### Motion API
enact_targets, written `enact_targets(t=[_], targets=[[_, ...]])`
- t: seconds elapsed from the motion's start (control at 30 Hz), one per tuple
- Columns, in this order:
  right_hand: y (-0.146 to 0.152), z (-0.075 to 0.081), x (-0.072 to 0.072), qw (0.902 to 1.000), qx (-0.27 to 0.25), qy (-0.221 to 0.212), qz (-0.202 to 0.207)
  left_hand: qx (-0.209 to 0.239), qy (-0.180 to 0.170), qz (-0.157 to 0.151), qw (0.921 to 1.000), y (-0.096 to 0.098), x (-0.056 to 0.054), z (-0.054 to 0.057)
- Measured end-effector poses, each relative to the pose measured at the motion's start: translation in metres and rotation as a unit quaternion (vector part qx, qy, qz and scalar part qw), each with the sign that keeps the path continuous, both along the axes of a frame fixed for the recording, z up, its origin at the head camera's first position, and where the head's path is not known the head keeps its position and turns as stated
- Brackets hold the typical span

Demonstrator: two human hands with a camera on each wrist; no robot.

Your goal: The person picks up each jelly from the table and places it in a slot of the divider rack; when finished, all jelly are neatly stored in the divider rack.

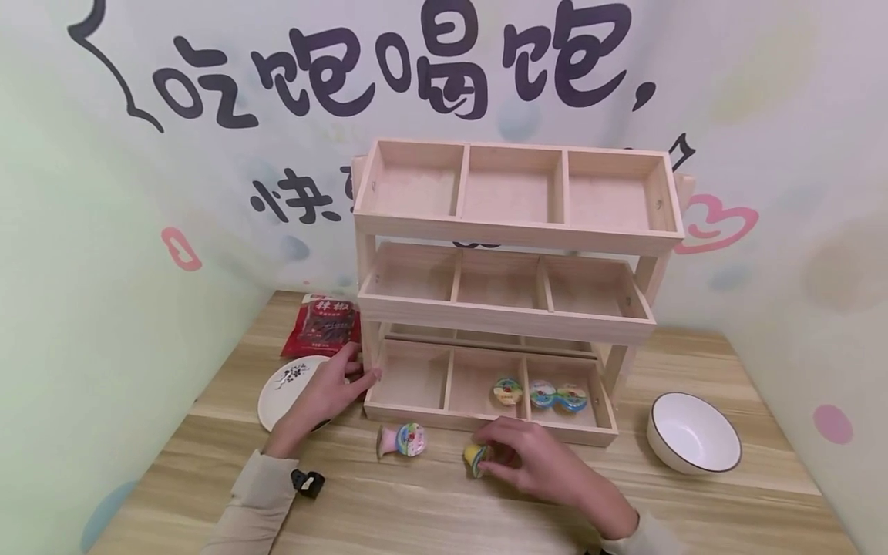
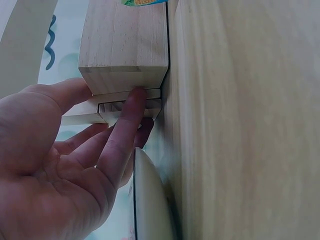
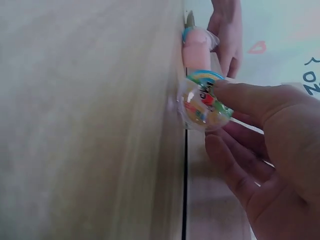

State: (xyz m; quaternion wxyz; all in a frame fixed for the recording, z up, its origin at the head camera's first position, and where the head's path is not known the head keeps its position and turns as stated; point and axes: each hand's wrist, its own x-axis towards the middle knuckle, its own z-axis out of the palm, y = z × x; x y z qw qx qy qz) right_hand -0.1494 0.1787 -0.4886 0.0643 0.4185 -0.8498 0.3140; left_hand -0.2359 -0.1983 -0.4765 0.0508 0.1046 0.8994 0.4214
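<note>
My right hand point(image 1: 537, 456) pinches a small yellow jelly cup point(image 1: 475, 458) between thumb and fingers, close to the tabletop in front of the rack. In the right wrist view its printed lid point(image 3: 206, 100) faces the camera. My left hand point(image 1: 331, 391) has its thumb and fingers against the left end of the wooden three-tier rack point(image 1: 513, 231), at the bottom tier point(image 2: 125, 45). On the table between the hands lies pink jelly point(image 1: 388, 442) with a printed lid. One jelly cup point(image 1: 508, 391) is in the bottom tier's middle compartment; two more point(image 1: 557, 396) sit in the right one.
A white plate point(image 1: 274, 397) with a dark floral print lies under the left forearm. Behind it is a red food packet point(image 1: 322, 327). A white dark-rimmed bowl point(image 1: 694, 432) stands right of the rack. A printed cloth wall point(image 1: 173, 347) encloses the table.
</note>
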Motion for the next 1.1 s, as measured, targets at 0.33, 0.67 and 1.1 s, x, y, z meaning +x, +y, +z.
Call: enact_targets(t=[0.33,0.67,1.1], targets=[[-0.0025,-0.0034,-0.0009,0.9993,-0.007,-0.031,0.021,0.004,0.0,-0.001,1.0,-0.0004,0.001,0.0004],[-0.0013,-0.0042,-0.0026,0.9939,-0.013,-0.109,0.011,0.002,-0.002,0.0,1.0,-0.0004,0.001,0.0009],[-0.0046,0.0004,0.0012,0.9947,-0.008,-0.102,-0.008,0.002,-0.002,-0.004,1.0,-0.0007,-0.001,0.0003]])
